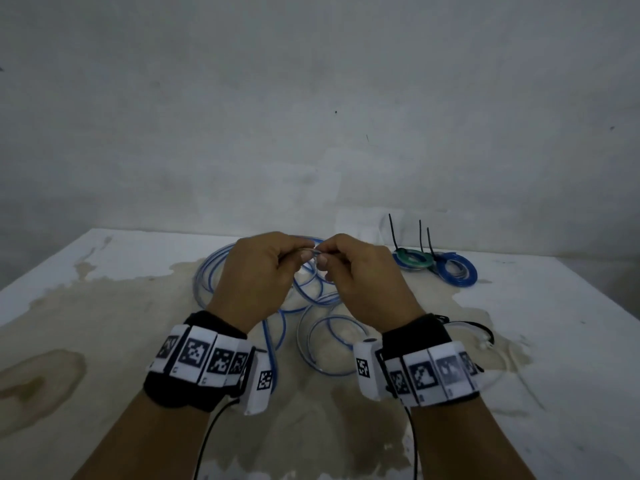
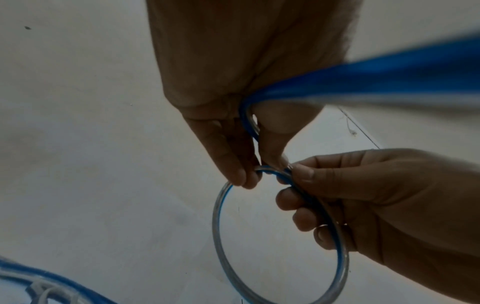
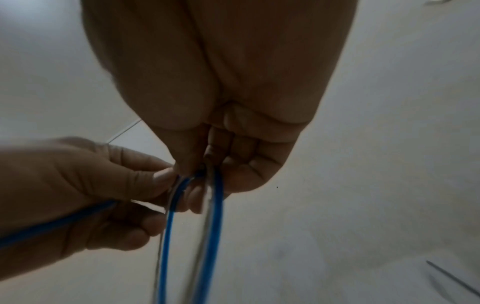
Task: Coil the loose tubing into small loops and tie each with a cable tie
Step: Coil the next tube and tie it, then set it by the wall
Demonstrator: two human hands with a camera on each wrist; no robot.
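Clear tubing with a blue stripe sprawls in loose curls on the white table. Both hands are raised over it, fingertips meeting. My left hand pinches the tubing between thumb and fingers. My right hand grips the same piece, fingers curled round one side of a small loop that hangs below both hands. In the right wrist view the loop drops as two blue strands from the fingertips. Two tied coils, one green and one blue, lie at the back right with black cable-tie tails sticking up.
The table has large brown stains across its middle and front. A grey wall stands right behind the table's far edge. A thin clear line lies to the right of my right wrist.
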